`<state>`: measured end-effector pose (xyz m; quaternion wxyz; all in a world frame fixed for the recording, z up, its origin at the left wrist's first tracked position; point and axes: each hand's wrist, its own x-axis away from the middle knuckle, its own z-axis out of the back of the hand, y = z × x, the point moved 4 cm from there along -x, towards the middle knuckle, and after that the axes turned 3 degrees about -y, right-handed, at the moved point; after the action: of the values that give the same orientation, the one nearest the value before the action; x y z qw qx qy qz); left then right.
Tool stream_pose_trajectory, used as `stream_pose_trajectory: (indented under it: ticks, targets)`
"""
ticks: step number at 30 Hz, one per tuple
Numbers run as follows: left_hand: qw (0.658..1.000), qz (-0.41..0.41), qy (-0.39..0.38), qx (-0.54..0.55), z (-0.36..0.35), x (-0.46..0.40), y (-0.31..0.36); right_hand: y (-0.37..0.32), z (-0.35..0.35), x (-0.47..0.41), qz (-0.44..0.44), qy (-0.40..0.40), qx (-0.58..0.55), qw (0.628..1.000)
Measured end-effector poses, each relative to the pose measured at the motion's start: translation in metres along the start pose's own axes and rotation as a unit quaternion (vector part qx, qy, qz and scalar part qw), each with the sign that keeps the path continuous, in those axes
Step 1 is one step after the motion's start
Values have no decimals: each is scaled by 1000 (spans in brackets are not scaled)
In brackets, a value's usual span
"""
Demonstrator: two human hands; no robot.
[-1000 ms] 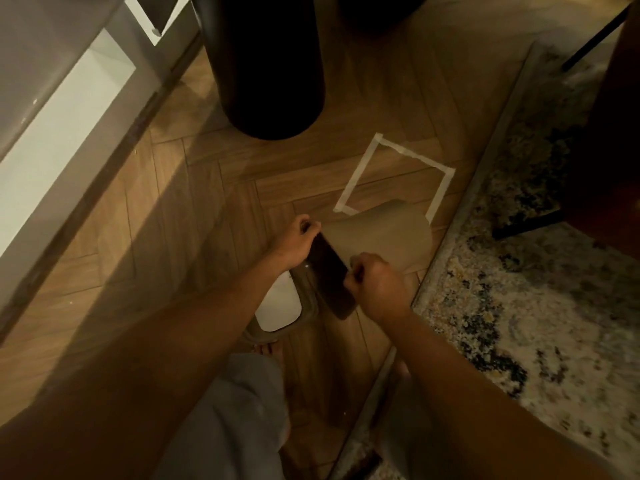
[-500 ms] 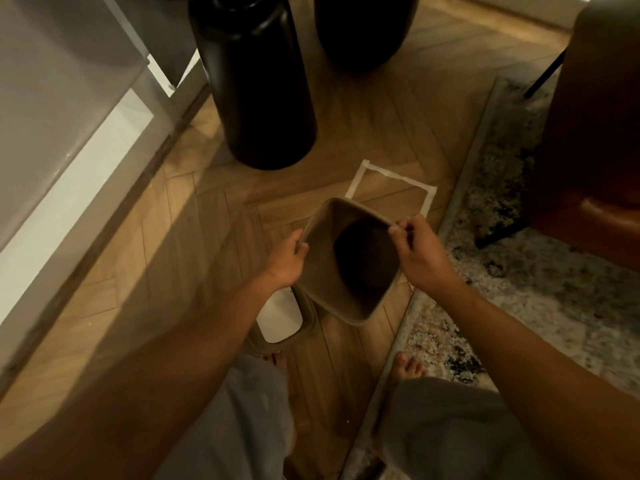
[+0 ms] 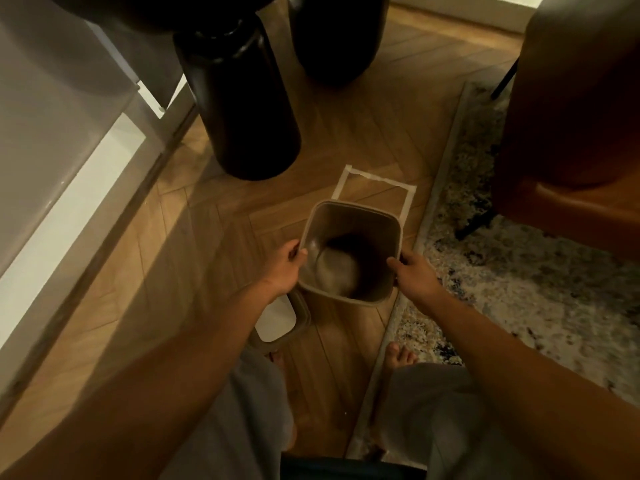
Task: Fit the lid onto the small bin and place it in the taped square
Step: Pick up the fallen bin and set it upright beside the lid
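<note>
The small beige bin (image 3: pixel 360 216) stands upright with its mouth open towards me, on the wooden floor just in front of the taped square (image 3: pixel 374 178). My left hand (image 3: pixel 284 268) grips its left rim, thumb inside. My right hand (image 3: pixel 414 277) holds the right rim. The lid (image 3: pixel 277 320), a beige frame with a white flap, lies on the floor below my left wrist, partly hidden by my arm. The bin covers the near side of the taped square.
Two tall black vases (image 3: pixel 239 109) (image 3: pixel 336 36) stand behind the square. A patterned rug (image 3: pixel 519 289) runs along the right, with a brown leather chair (image 3: pixel 571 98) on it. A white cabinet (image 3: pixel 52 150) lines the left. My bare feet (image 3: pixel 401 355) are below the bin.
The bin lay on its side a second ago. Both hands turned it upright, and its mouth now faces up near the taped square.
</note>
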<state>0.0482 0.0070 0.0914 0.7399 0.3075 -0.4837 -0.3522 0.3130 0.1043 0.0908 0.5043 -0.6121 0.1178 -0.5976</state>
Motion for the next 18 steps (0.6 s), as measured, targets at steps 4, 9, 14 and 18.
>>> stream_pose_trajectory:
  ticks: [4, 9, 14, 18]
  targets:
    - [999, 39, -9, -25, -9, -3, -8, 14, 1, 6, -21, -3, 15, 1000]
    - [993, 1, -90, -73, -27, 4, -11, 19, -3, 22, 11, -15, 46, 999]
    - [978, -34, -149, -142, -38, 13, -21, 28, -7, 30, 5, -50, 99, 994]
    - [976, -38, -147, -158, -37, 13, -25, 28, -10, 32, -6, -72, 102, 992]
